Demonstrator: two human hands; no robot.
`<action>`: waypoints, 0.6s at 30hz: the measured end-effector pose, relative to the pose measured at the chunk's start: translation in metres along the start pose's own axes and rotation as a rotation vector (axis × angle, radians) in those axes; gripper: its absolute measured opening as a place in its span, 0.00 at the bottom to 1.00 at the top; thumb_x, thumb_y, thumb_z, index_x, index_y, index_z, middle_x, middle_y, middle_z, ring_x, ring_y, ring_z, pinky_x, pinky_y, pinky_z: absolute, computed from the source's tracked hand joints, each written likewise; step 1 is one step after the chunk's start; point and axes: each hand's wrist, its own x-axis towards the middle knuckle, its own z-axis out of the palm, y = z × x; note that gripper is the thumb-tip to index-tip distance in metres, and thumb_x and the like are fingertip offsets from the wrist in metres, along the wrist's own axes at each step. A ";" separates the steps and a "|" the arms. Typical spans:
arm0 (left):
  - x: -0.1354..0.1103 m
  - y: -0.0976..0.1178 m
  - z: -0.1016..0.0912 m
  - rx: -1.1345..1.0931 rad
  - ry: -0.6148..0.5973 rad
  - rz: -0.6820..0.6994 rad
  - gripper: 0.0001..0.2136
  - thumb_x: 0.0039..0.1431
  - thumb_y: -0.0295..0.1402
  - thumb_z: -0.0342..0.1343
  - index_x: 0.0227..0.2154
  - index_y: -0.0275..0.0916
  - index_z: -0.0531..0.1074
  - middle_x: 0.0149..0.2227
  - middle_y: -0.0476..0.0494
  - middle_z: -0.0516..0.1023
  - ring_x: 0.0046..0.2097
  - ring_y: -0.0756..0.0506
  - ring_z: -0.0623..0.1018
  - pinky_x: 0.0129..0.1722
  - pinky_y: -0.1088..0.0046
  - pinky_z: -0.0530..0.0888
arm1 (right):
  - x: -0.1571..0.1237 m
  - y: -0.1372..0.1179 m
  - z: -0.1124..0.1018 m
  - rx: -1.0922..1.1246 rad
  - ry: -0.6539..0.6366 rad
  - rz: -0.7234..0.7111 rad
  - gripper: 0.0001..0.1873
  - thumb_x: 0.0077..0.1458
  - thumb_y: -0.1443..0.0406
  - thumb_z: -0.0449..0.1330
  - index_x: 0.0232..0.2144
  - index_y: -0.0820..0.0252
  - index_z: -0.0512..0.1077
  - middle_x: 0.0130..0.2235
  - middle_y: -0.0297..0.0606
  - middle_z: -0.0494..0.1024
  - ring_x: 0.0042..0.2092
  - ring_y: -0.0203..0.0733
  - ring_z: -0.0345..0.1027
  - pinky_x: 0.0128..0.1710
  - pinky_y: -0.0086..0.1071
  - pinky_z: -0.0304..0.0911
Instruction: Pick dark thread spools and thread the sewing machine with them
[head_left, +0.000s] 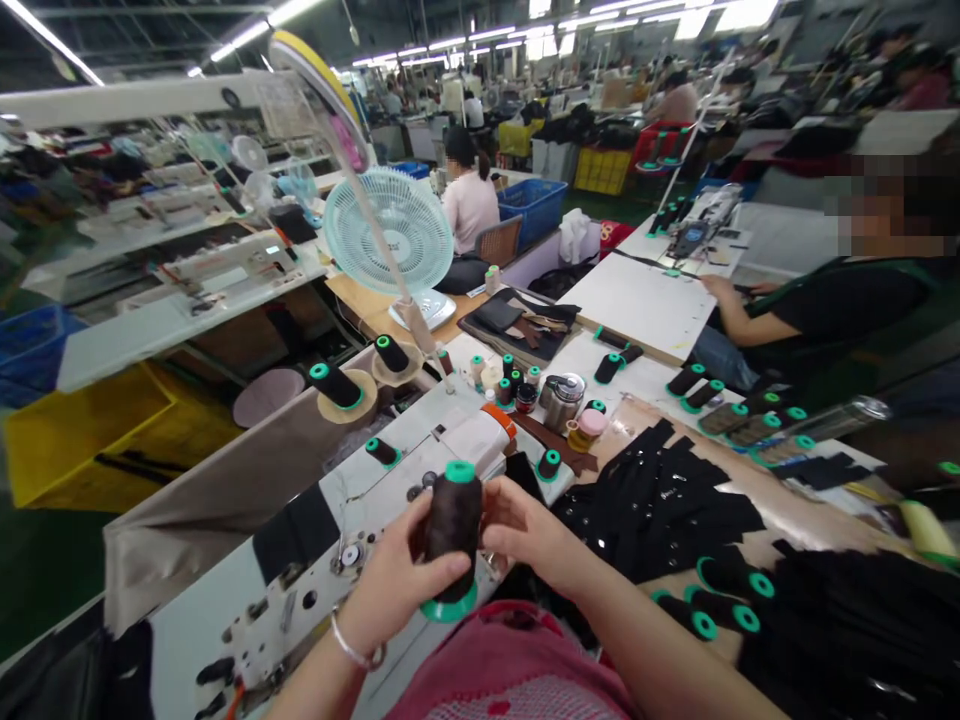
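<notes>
A cone of dark thread with a green top and green base stands upright in front of my body. My left hand, a bracelet at its wrist, is wrapped round the cone from the left, thumb across its front. At the cone's right side my right hand has its fingers curled close to the thread. Whether it pinches a thread end cannot be made out. Beyond both hands lies a white sewing machine head with an orange end. Small metal machine parts show left of my left hand.
Thread cones stand at the machine's left, with several more on the right. A metal pot and a pink-lidded jar stand behind. Black fabric pieces cover the right side. A blue fan is ahead; a co-worker sits right.
</notes>
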 end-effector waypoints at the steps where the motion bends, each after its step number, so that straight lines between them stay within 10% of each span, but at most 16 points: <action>1: 0.002 -0.002 0.003 0.106 -0.059 -0.015 0.26 0.45 0.40 0.68 0.49 0.40 0.71 0.46 0.41 0.77 0.47 0.36 0.75 0.47 0.63 0.71 | -0.005 -0.002 -0.003 -0.089 0.020 -0.007 0.27 0.47 0.57 0.70 0.46 0.57 0.66 0.41 0.36 0.72 0.38 0.36 0.67 0.31 0.27 0.64; 8: 0.017 -0.024 0.031 0.084 -0.324 -0.062 0.25 0.52 0.39 0.64 0.53 0.42 0.67 0.49 0.41 0.75 0.50 0.38 0.74 0.50 0.63 0.70 | -0.035 -0.014 -0.034 -0.443 0.274 0.025 0.26 0.43 0.55 0.71 0.42 0.58 0.69 0.37 0.33 0.74 0.38 0.40 0.67 0.39 0.34 0.64; 14: 0.028 -0.045 0.020 0.082 -0.255 -0.154 0.21 0.61 0.42 0.56 0.55 0.45 0.65 0.58 0.40 0.70 0.58 0.40 0.69 0.61 0.60 0.64 | -0.066 -0.008 -0.194 -0.963 1.145 -0.044 0.29 0.48 0.53 0.65 0.50 0.56 0.66 0.46 0.40 0.74 0.46 0.49 0.68 0.49 0.43 0.62; 18: 0.032 -0.058 0.020 0.022 -0.249 -0.255 0.18 0.60 0.45 0.56 0.49 0.42 0.69 0.52 0.38 0.74 0.55 0.38 0.73 0.59 0.58 0.66 | -0.059 0.002 -0.293 -1.178 1.234 0.125 0.26 0.46 0.62 0.65 0.49 0.57 0.67 0.48 0.43 0.73 0.48 0.49 0.67 0.51 0.42 0.60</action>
